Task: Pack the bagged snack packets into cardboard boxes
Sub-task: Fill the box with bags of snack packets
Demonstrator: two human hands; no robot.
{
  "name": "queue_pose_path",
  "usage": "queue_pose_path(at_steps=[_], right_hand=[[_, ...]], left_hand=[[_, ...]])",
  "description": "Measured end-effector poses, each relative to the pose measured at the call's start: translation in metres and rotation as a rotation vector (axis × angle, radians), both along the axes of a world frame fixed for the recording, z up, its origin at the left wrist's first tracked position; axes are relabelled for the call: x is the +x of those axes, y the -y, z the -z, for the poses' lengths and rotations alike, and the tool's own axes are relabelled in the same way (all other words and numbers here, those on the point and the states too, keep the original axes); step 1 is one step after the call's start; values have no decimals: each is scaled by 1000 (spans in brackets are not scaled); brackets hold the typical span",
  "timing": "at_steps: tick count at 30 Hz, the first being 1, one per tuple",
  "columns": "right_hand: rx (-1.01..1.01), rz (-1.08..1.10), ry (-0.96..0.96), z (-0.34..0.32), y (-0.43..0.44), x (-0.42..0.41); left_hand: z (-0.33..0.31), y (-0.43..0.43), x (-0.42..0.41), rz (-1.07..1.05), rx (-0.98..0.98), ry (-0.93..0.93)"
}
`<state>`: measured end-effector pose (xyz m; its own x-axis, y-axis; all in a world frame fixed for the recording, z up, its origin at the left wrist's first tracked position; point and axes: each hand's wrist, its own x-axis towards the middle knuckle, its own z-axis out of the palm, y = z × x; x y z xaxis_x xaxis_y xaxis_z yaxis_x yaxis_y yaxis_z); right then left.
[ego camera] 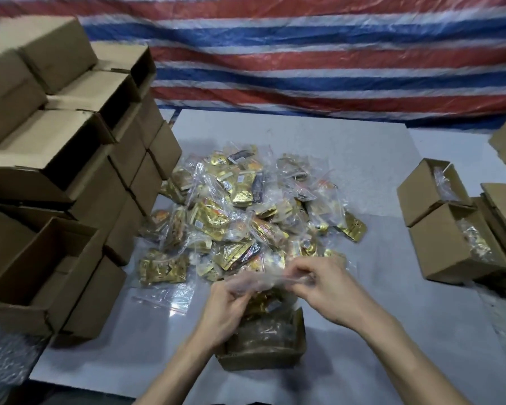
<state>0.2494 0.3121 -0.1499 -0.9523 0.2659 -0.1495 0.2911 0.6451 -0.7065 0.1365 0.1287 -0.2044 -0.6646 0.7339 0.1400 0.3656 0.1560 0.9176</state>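
The step in hand looks like seating one bagged set of snacks in a carton: the person is holding a clear bag (265, 302) of gold packets directly over the open box (263, 359), which is sitting at the near edge of the table (362, 159), in the middle. The bag's lower part appears to be already dipping into the box, though motion blur is hiding just how deep. The left hand (225, 311) is curling its fingers around the bag's upper left corner, and the right hand (330, 290) is pinching the top edge from the right, thumb against fingertips; both are clamping on the plastic, with the two hands close together but not touching. They seem to be working along the zip strip, either pressing it closed or squeezing air out, and I cannot tell which. The next move is likely calling for pushing the bag down flat, so that the plastic is not bunching above the rim and the flaps can fold over it. Farther back in the middle, the pile (246, 209) of bagged packets is waiting, with a loose empty bag (170, 298) lying just near of it on the left. The stacked boxes (56, 159) are standing on the left, and the filled boxes (441, 241), showing plastic inside, are sitting on the right.
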Motion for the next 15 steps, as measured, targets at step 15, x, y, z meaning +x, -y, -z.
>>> queue_pose_path(at_steps=[15], right_hand=[[94,40,120,57,29,9]], left_hand=[[67,13,27,-119,-145,476]])
